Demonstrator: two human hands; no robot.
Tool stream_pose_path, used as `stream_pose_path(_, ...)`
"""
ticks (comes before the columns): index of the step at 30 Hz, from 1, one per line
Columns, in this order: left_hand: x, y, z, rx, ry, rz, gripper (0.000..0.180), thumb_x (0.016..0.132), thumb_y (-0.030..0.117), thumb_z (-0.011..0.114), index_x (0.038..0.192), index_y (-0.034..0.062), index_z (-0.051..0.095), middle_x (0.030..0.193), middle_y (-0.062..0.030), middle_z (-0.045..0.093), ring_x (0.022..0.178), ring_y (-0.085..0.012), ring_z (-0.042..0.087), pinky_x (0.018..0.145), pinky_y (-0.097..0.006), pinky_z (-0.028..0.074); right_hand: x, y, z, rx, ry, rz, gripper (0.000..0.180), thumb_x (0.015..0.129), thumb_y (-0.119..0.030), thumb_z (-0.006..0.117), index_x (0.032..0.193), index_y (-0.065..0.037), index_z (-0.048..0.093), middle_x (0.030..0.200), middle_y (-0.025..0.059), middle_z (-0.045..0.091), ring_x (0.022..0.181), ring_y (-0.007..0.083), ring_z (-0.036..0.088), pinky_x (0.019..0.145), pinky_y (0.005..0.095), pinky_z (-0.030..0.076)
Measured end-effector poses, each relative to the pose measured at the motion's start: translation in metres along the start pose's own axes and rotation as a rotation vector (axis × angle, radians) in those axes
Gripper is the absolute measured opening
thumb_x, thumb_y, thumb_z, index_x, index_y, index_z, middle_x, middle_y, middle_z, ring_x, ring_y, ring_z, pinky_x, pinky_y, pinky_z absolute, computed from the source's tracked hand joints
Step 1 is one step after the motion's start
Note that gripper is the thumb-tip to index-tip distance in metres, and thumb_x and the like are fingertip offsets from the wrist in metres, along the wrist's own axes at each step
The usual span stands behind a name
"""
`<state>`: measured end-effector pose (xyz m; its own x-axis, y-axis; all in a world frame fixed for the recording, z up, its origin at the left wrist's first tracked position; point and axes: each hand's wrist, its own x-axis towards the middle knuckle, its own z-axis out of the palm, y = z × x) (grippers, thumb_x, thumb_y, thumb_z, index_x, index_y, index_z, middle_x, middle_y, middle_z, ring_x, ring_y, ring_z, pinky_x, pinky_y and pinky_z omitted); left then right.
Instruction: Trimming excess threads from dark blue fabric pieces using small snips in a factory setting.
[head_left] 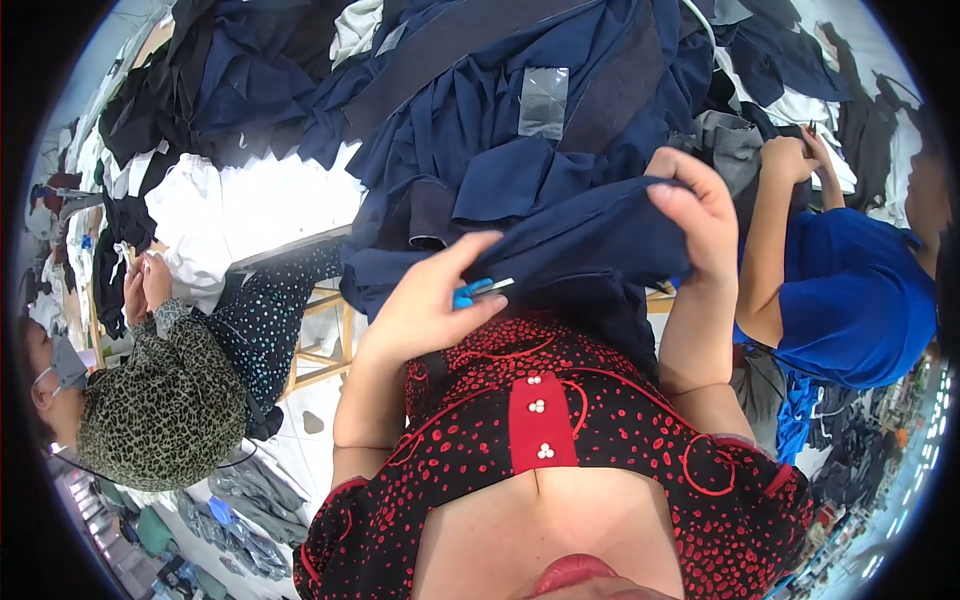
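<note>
- Heaped across the bench [290, 205], whose bare white top shows only at the left, lies a big pile of dark navy garments [480, 90], one carrying a clear plastic patch [543, 102].
- Under the bench edge a wooden frame [322, 340] shows, with a pale floor below it.
- At the right a co-worker in a blue top [850, 300] raises both hands to dark cloth at the far side of the pile.
- At the left another person in a spotted headscarf [165, 410] and a dotted dark sleeve holds white cloth [190, 235] near the bench edge.
- Held up between the wearer's two hands, just in front of the red-dotted black top [560, 440], is a navy garment piece [590, 245], its folded edge running from one hand to the other.
- Raised with the forearm near upright, the right hand [700, 215] curls its fingers [690, 205] over the top of the navy piece, pinching it.
- Tilted inward, the left hand [430, 300] stretches its fingers [455, 262] along the lower fold of the piece and grips a small blue-handled thread snip [478, 290] against the palm.
</note>
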<state>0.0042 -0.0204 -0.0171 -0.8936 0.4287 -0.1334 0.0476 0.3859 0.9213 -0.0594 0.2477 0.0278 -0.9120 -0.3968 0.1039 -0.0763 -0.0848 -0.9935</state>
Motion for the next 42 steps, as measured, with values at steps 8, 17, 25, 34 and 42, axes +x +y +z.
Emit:
stream_pose_path(8, 0.027, -0.038, -0.01, -0.099, 0.652, -0.029, 0.03, 0.082, 0.003, 0.059, 0.112, 0.0052, 0.056, 0.086, -0.0025, 0.06, 0.057, -0.0071, 0.053, 0.045, -0.019, 0.039, 0.027, 0.084, -0.061, -0.514, 0.407, 0.271, 0.032, 0.086, -0.017, 0.062, 0.115, -0.004, 0.055, 0.097, 0.0089, 0.062, 0.091, 0.0145, 0.059, 0.083, 0.0254, 0.043)
stream_pose_path(17, 0.027, -0.015, 0.031, 0.305, 0.224, 0.18, 0.017, 0.075, 0.008, 0.065, 0.088, 0.0034, 0.055, 0.08, -0.0111, 0.057, 0.073, -0.0297, 0.059, 0.065, -0.034, 0.047, -0.03, 0.079, -0.075, -0.393, -0.042, 0.447, 0.016, 0.09, -0.017, 0.057, 0.088, -0.002, 0.062, 0.075, 0.0022, 0.061, 0.063, 0.0091, 0.057, 0.058, 0.0232, 0.048)
stream_pose_path(25, 0.051, -0.035, 0.043, 0.494, 0.235, 0.086, 0.018, 0.076, 0.013, 0.064, 0.086, 0.0027, 0.053, 0.081, -0.0125, 0.058, 0.075, -0.0346, 0.058, 0.064, -0.039, 0.046, -0.03, 0.072, 0.006, -0.004, -0.43, 0.713, 0.032, 0.095, -0.028, 0.048, 0.102, 0.001, 0.059, 0.063, 0.0028, 0.059, 0.052, 0.0083, 0.058, 0.048, 0.0183, 0.045)
stream_pose_path(34, 0.027, -0.011, 0.047, 0.012, 0.116, 0.229, 0.007, 0.077, 0.001, 0.062, 0.083, 0.0006, 0.058, 0.076, -0.0098, 0.058, 0.071, -0.022, 0.058, 0.066, -0.029, 0.046, -0.02, 0.114, 0.045, 0.426, 0.066, 0.34, 0.015, 0.094, -0.019, 0.049, 0.097, -0.006, 0.055, 0.105, 0.0059, 0.061, 0.097, 0.0145, 0.058, 0.084, 0.028, 0.045)
stream_pose_path(42, 0.004, 0.03, -0.017, -0.229, 0.38, 0.305, 0.012, 0.077, -0.005, 0.057, 0.086, -0.0012, 0.062, 0.092, -0.0101, 0.062, 0.08, -0.0181, 0.06, 0.072, -0.027, 0.046, 0.0, 0.04, 0.013, 0.825, 0.12, 0.183, 0.037, 0.083, -0.013, 0.049, 0.115, 0.004, 0.053, 0.103, 0.012, 0.063, 0.093, 0.0191, 0.062, 0.084, 0.0332, 0.05)
